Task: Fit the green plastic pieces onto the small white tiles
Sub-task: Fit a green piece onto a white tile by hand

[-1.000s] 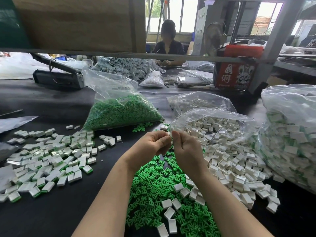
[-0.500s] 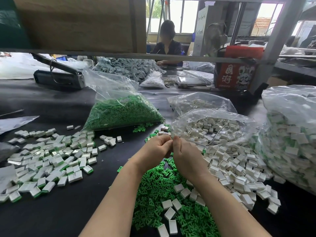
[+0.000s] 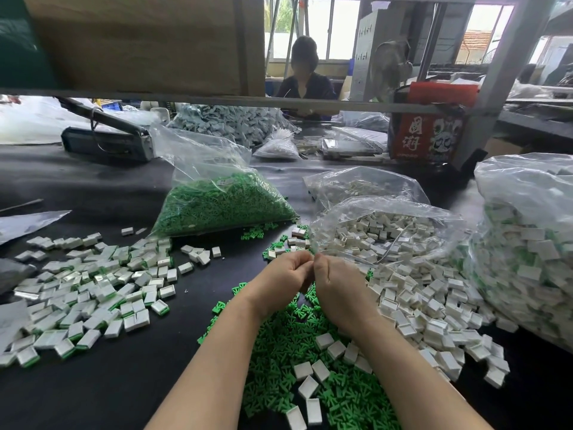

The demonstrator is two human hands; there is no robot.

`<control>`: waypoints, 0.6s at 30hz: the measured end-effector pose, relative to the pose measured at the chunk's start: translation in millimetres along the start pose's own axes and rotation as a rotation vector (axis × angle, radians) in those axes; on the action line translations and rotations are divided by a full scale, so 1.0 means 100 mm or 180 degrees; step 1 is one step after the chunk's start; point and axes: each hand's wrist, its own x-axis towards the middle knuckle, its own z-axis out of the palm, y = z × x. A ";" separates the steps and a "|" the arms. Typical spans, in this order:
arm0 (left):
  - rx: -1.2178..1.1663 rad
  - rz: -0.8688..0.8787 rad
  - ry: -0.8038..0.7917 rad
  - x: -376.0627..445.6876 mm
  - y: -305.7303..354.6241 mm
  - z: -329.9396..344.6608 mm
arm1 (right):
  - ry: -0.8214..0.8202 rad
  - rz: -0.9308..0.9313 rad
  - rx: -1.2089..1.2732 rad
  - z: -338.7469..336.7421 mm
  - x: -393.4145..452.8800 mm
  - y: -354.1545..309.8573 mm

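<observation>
My left hand (image 3: 279, 276) and my right hand (image 3: 336, 288) meet fingertip to fingertip above the black table (image 3: 108, 383). Both have curled fingers pinching a small piece, which the fingers hide. Under my wrists lies a loose heap of green plastic pieces (image 3: 288, 346) with a few white tiles on it. A spread of bare white tiles (image 3: 434, 305) spills out to the right of my hands. At the left lies a pile of tiles with green backs (image 3: 93, 290).
A clear bag of green pieces (image 3: 223, 203) lies behind the hands, and an open bag of white tiles (image 3: 387, 234) is to its right. A big bag of fitted tiles (image 3: 527, 243) stands at far right. A person (image 3: 305, 82) sits across the table beyond a shelf rail.
Both hands have come slightly down and nearer to me, still pressed together at the fingertips. The piles and bags have not moved.
</observation>
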 end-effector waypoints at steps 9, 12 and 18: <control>-0.0002 0.0039 -0.0109 -0.01 -0.01 -0.02 | -0.0147 -0.0051 -0.0110 -0.01 -0.01 0.01; 0.0050 0.0022 -0.0082 0.00 -0.03 -0.03 | -0.0156 -0.0048 -0.0077 0.00 0.00 0.01; 0.0068 0.0043 -0.0105 0.00 -0.03 -0.03 | -0.0187 -0.0029 0.0050 -0.01 0.00 0.01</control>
